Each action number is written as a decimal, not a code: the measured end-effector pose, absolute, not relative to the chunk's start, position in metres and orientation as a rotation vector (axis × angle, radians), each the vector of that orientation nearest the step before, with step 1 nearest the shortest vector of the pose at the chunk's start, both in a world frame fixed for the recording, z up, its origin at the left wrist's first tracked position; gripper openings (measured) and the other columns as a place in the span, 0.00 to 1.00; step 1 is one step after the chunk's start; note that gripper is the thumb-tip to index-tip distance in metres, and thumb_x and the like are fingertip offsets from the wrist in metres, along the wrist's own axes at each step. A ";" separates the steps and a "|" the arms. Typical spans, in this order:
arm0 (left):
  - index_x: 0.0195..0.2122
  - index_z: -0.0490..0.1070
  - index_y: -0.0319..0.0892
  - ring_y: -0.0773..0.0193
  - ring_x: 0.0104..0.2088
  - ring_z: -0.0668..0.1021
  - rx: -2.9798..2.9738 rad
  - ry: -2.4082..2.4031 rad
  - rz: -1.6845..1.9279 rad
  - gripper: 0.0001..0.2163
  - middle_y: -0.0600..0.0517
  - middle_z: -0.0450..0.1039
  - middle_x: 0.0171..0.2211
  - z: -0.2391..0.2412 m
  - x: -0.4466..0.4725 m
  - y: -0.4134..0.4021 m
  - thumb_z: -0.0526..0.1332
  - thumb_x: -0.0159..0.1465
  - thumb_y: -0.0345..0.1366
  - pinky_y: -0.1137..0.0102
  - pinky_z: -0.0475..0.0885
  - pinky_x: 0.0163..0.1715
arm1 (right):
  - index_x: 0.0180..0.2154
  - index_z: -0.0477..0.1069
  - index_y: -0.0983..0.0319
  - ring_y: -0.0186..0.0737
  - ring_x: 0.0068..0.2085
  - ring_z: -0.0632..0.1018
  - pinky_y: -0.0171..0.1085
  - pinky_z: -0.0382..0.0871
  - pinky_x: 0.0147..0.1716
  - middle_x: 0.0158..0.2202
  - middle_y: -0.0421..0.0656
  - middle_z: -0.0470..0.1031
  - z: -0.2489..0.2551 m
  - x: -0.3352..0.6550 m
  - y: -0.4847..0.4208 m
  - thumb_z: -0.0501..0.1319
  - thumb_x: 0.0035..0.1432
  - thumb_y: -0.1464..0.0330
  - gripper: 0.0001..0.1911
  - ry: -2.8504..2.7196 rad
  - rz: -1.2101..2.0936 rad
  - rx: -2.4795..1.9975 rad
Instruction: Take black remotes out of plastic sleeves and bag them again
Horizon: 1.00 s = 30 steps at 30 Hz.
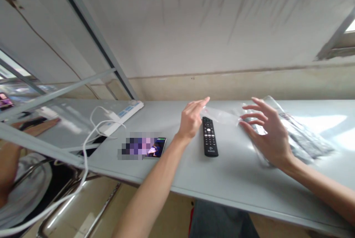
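A black remote control (210,138) lies face up on the grey table, its buttons showing. My left hand (190,119) is just left of its upper end, fingers stretched out and close together, at the near end of a thin clear plastic bag (220,115). Whether those fingers touch the film is hard to tell. On the other side, my right hand (267,131) is open with fingers spread and thumb apart, beside the bag's right end. Behind and right of it lie clear plastic bags (307,138) in a pile, partly covered by the hand.
A phone (159,147) with a lit screen lies left of my left forearm, next to a blurred-out patch. A white power strip (122,118) with a plugged-in white cable (85,156) sits by the metal frame (94,27). Another person's arm (41,127) shows far left, near a metal chair (80,208).
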State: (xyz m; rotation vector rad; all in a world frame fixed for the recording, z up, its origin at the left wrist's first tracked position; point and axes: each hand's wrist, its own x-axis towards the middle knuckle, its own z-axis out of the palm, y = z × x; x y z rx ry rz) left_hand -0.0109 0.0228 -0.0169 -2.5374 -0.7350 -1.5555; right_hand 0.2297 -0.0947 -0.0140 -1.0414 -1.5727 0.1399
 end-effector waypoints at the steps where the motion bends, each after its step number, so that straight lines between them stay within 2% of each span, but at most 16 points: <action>1: 0.65 0.71 0.45 0.61 0.56 0.82 -2.514 -0.702 -1.571 0.28 0.47 0.82 0.58 -0.015 -0.012 0.023 0.47 0.71 0.18 0.58 0.77 0.60 | 0.68 0.66 0.47 0.43 0.43 0.84 0.45 0.83 0.40 0.56 0.47 0.76 -0.013 0.229 -0.096 0.67 0.68 0.69 0.31 -1.572 0.116 -1.046; 5: 0.69 0.67 0.47 0.62 0.54 0.82 -2.554 -0.651 -1.502 0.31 0.48 0.82 0.57 -0.014 -0.010 0.018 0.48 0.68 0.16 0.59 0.76 0.57 | 0.52 0.78 0.52 0.36 0.34 0.80 0.41 0.78 0.35 0.49 0.44 0.76 -0.007 0.228 -0.101 0.67 0.69 0.71 0.12 -1.684 -0.035 -1.042; 8: 0.70 0.67 0.46 0.61 0.52 0.81 -2.584 -0.759 -1.383 0.35 0.50 0.84 0.51 -0.017 -0.006 0.017 0.50 0.64 0.14 0.60 0.75 0.54 | 0.45 0.79 0.54 0.38 0.37 0.80 0.41 0.76 0.35 0.44 0.44 0.75 -0.005 0.227 -0.101 0.65 0.70 0.73 0.07 -1.769 -0.112 -1.018; 12: 0.64 0.74 0.42 0.56 0.50 0.78 -2.534 -0.979 -1.278 0.31 0.49 0.84 0.42 -0.019 -0.003 0.020 0.55 0.61 0.14 0.58 0.73 0.51 | 0.54 0.77 0.53 0.43 0.44 0.80 0.45 0.78 0.42 0.47 0.46 0.76 -0.007 0.227 -0.101 0.59 0.72 0.74 0.15 -1.851 -0.026 -0.994; 14: 0.59 0.78 0.42 0.53 0.50 0.77 -2.526 -1.034 -1.238 0.25 0.48 0.84 0.41 -0.017 -0.003 0.019 0.59 0.63 0.18 0.57 0.73 0.51 | 0.60 0.74 0.51 0.47 0.51 0.80 0.48 0.78 0.49 0.51 0.47 0.76 -0.009 0.226 -0.101 0.61 0.72 0.72 0.19 -1.935 -0.015 -0.983; 17: 0.51 0.82 0.43 0.52 0.50 0.75 -2.537 -1.034 -1.225 0.13 0.48 0.85 0.42 -0.012 -0.001 0.014 0.64 0.68 0.26 0.57 0.72 0.52 | 0.69 0.65 0.49 0.53 0.60 0.77 0.51 0.78 0.55 0.60 0.51 0.73 -0.012 0.223 -0.101 0.65 0.70 0.67 0.29 -2.033 -0.043 -1.026; 20: 0.47 0.83 0.44 0.53 0.50 0.74 -2.541 -1.035 -1.263 0.08 0.50 0.85 0.42 -0.011 0.001 0.011 0.63 0.72 0.32 0.58 0.71 0.53 | 0.73 0.60 0.49 0.56 0.63 0.75 0.54 0.77 0.58 0.63 0.53 0.70 -0.015 0.224 -0.099 0.64 0.70 0.67 0.33 -2.014 -0.080 -1.110; 22: 0.47 0.83 0.45 0.53 0.50 0.74 -2.535 -1.058 -1.273 0.08 0.50 0.85 0.42 -0.012 0.002 0.012 0.63 0.74 0.34 0.58 0.70 0.53 | 0.71 0.62 0.50 0.55 0.59 0.78 0.55 0.77 0.57 0.62 0.52 0.71 -0.017 0.227 -0.096 0.63 0.70 0.68 0.31 -1.951 -0.080 -1.156; 26: 0.46 0.82 0.46 0.53 0.52 0.74 -2.576 -1.016 -1.264 0.07 0.51 0.85 0.43 -0.016 0.003 0.015 0.64 0.73 0.34 0.57 0.69 0.55 | 0.63 0.71 0.53 0.48 0.44 0.82 0.51 0.80 0.47 0.57 0.50 0.76 -0.018 0.236 -0.089 0.64 0.67 0.67 0.24 -1.789 -0.044 -1.220; 30: 0.47 0.82 0.45 0.53 0.53 0.74 -2.623 -0.981 -1.261 0.09 0.50 0.83 0.45 -0.015 0.003 0.014 0.62 0.71 0.29 0.56 0.69 0.55 | 0.53 0.77 0.54 0.48 0.43 0.82 0.51 0.78 0.46 0.48 0.47 0.82 -0.016 0.240 -0.085 0.63 0.68 0.67 0.12 -1.744 -0.018 -1.232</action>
